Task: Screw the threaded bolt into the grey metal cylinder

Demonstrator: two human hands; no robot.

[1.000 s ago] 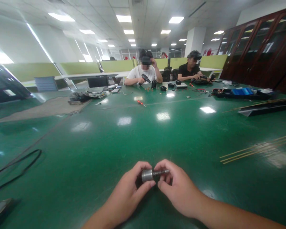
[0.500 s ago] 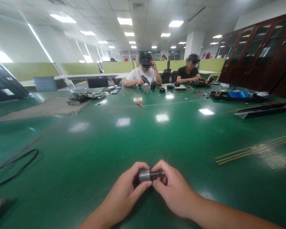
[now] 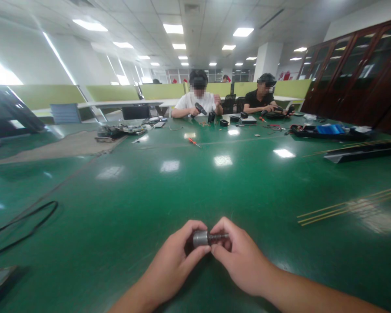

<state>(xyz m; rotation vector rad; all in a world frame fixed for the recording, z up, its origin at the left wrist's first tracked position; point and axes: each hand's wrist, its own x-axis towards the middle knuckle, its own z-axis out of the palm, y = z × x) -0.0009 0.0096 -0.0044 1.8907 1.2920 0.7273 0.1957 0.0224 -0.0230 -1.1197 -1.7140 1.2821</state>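
Note:
Low in the middle of the head view, I hold a grey metal cylinder with a thin ridged shaft point(image 3: 200, 239) lying sideways just above the table. My left hand point(image 3: 172, 261) is closed round the wide cylinder end, thumb below and fingers over the top. The shaft points right, into my right hand point(image 3: 241, 256), whose thumb and fingers close on it. The shaft's tip is partly hidden by the right fingers. I cannot tell whether cylinder and shaft are one piece.
A green table point(image 3: 143, 195) spreads ahead. Thin brass-coloured rods point(image 3: 348, 206) and a dark metal channel point(image 3: 365, 152) lie right. A black cable point(image 3: 35, 226) is left, an orange-handled screwdriver point(image 3: 193, 141) farther off. Two people sit opposite, one holding a power drill point(image 3: 200, 108).
My hands keep their grip on the metal piece, nearly unmoved. The view has shifted slightly. Across the table, the person in white has lowered a raised hand from the head.

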